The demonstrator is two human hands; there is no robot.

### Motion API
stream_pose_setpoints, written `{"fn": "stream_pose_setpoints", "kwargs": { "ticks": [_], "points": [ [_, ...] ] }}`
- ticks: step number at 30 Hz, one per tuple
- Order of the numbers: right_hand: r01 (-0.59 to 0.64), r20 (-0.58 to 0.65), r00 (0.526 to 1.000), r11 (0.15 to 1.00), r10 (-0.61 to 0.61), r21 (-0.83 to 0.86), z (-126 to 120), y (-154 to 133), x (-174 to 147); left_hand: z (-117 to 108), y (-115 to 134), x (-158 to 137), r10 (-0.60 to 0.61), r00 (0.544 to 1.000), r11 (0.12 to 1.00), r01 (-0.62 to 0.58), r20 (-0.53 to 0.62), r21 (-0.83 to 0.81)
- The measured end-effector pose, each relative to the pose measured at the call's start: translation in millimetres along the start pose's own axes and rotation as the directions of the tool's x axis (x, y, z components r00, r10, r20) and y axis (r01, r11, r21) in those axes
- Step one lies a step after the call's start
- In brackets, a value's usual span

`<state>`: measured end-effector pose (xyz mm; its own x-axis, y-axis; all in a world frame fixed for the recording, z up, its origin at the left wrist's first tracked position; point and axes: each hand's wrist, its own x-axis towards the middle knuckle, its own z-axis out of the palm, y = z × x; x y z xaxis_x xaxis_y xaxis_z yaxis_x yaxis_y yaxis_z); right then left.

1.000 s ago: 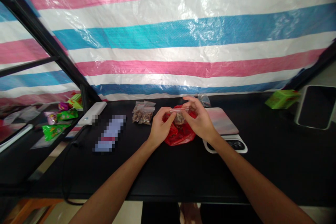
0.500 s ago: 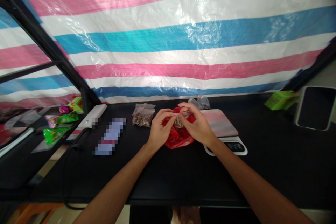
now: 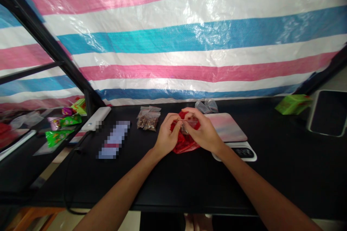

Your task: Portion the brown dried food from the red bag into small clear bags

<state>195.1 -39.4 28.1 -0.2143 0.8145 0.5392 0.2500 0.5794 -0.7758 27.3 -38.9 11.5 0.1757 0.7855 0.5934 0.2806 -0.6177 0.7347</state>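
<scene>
Both my hands meet over a red plastic bag (image 3: 185, 145) on the black table. Between thumb and fingers, my left hand (image 3: 168, 131) pinches one end of the top edge of a small clear zip bag (image 3: 187, 125). The other end of that edge is in the pinch of my right hand (image 3: 204, 130). What the zip bag contains is mostly hidden by my fingers. To the left of my left hand lie small zip bags filled with brown bits (image 3: 148, 120). Clear plastic bags (image 3: 206, 106) lie behind my right hand.
A digital scale with a pinkish plate (image 3: 227, 126) stands right of my hands. On the left are a blurred-out phone (image 3: 115, 140), a white power strip (image 3: 96, 118) and green snack packets (image 3: 58, 137). A green box (image 3: 292, 104) and a propped phone (image 3: 328, 112) stand at right.
The top edge of the zip bag is now stretched straighter between my hands, and my fingers have shifted slightly along it. The other things lie as before.
</scene>
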Motion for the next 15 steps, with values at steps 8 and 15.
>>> {"fn": "stream_pose_setpoints", "kwargs": {
  "ticks": [8,15],
  "points": [
    [0.064,-0.139,0.986,0.981,-0.091,-0.183,-8.9,0.2,2.6,-16.2,-19.6,16.8,-0.309,0.898,0.921,0.2,-0.314,-0.333],
    [0.139,0.168,0.985,0.806,-0.05,-0.576,-19.4,5.2,2.5,-76.6,-51.0,32.7,-0.272,0.787,0.893,0.421,-0.554,0.16]
  ]
}}
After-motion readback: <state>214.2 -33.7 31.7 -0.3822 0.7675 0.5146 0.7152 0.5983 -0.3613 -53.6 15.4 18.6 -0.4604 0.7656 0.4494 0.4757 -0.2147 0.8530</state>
